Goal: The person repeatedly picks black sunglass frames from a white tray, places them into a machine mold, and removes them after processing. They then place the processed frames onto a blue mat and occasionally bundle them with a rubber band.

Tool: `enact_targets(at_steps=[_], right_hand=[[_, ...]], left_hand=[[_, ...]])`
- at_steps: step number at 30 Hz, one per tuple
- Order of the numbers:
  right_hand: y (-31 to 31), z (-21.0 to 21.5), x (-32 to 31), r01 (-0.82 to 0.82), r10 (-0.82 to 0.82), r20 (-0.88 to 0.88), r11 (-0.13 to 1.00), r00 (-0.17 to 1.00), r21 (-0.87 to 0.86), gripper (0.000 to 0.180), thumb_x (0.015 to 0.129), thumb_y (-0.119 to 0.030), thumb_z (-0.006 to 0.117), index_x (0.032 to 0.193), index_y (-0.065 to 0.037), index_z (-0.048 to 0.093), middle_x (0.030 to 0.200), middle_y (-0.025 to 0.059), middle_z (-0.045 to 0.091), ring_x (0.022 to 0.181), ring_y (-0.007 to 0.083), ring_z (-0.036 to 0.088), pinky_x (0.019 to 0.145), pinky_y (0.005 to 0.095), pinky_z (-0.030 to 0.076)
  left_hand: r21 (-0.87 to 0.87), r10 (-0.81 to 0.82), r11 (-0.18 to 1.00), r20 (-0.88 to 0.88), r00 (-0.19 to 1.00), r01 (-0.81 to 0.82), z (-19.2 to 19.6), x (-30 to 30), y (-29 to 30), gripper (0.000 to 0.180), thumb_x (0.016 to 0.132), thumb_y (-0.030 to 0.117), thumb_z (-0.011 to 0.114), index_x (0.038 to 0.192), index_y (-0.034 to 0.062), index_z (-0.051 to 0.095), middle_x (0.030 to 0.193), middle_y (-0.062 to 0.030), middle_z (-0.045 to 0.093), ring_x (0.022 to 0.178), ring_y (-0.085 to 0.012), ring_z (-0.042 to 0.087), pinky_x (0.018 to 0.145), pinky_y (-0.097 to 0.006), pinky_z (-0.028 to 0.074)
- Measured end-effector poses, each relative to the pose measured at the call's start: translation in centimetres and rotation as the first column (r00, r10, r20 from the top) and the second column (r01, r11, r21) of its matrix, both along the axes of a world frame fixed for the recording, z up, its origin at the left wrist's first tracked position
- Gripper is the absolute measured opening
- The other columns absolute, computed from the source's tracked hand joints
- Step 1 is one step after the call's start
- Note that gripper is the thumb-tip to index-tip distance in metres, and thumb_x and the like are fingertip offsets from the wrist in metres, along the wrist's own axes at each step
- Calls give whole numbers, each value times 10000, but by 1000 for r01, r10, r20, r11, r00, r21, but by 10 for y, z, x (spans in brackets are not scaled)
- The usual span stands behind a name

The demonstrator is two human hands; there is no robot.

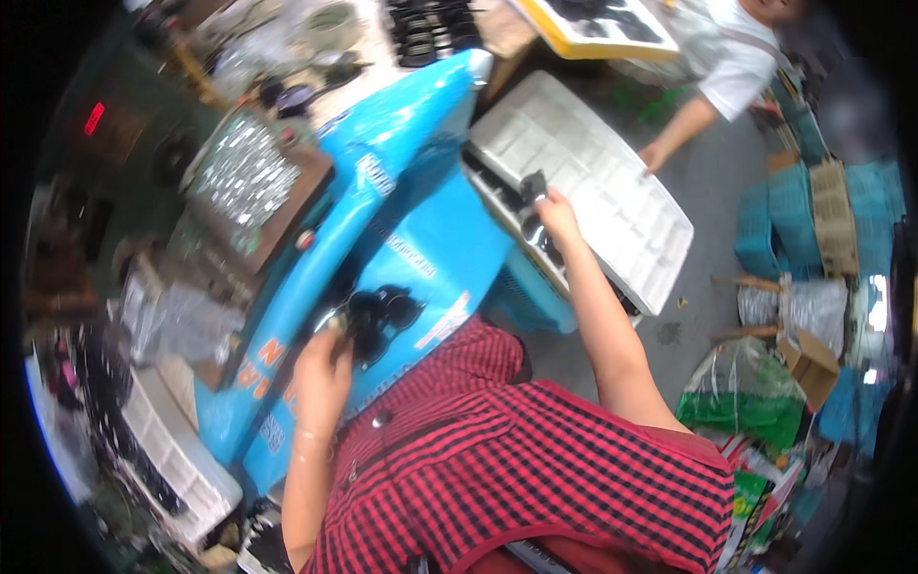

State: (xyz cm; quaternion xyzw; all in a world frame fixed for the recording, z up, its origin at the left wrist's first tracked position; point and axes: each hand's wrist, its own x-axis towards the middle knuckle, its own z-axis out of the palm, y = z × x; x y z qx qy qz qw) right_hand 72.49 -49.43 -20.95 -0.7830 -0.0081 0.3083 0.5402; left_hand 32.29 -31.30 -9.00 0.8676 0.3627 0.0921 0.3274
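My right hand [557, 218] is closed on a dark glossy piece [534, 187] with rounded parts, at the left side of a white compartmented tray [612, 163]. More dark pieces lie beneath it along that side. My left hand [323, 368] is closed at the fingertips, low over a blue printed plastic sheet [440, 244]. Something small and shiny shows at its fingers, too blurred to name. Beside that hand, a cluster of black rounded glossy pieces [385, 314] rests on the sheet.
A co-worker's hand [655, 155] is at the white tray's far right edge. A teal crate [535, 287] stands under it. Small shiny metal pieces [244, 174] fill a container at left. Stacked crates [794, 215] and bags [746, 392] stand at right.
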Motion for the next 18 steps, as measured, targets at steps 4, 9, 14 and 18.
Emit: enact_targets(at_steps=[4, 9, 14, 18], right_hand=[[-50, -66, 10, -38, 154, 217, 887, 964, -461, 323, 815, -157, 559, 1105, -94, 687, 898, 161, 715, 827, 306, 689, 759, 414, 523], [-39, -64, -9, 29, 306, 429, 785, 850, -618, 266, 831, -229, 606, 1065, -115, 661, 909, 160, 716, 887, 367, 684, 773, 476, 526], [-31, -82, -12, -9, 327, 349, 742, 878, -670, 388, 806, -247, 658, 1164, -112, 591, 887, 179, 714, 871, 370, 689, 759, 476, 528], [-16, -94, -2, -112, 435, 269, 673, 859, -731, 384, 795, -232, 661, 1136, -78, 574, 875, 169, 707, 859, 364, 684, 744, 472, 522]], left_hand=[[-2, -234, 972, 58, 970, 235, 8, 32, -17, 258, 778, 60, 720, 1018, -3, 650, 937, -181, 665, 869, -369, 641, 768, -421, 511], [180, -487, 845, -127, 864, 503, -2, 84, -33, 377, 709, 220, 789, 992, 26, 633, 926, -141, 609, 869, -338, 597, 753, -435, 487], [149, -567, 770, -286, 773, 620, -20, 108, -38, 403, 681, 317, 816, 874, 45, 589, 852, -131, 566, 814, -329, 582, 706, -435, 471], [91, -615, 740, -308, 726, 666, -21, 113, -44, 413, 694, 363, 807, 863, 54, 589, 846, -115, 568, 798, -311, 587, 687, -425, 477]])
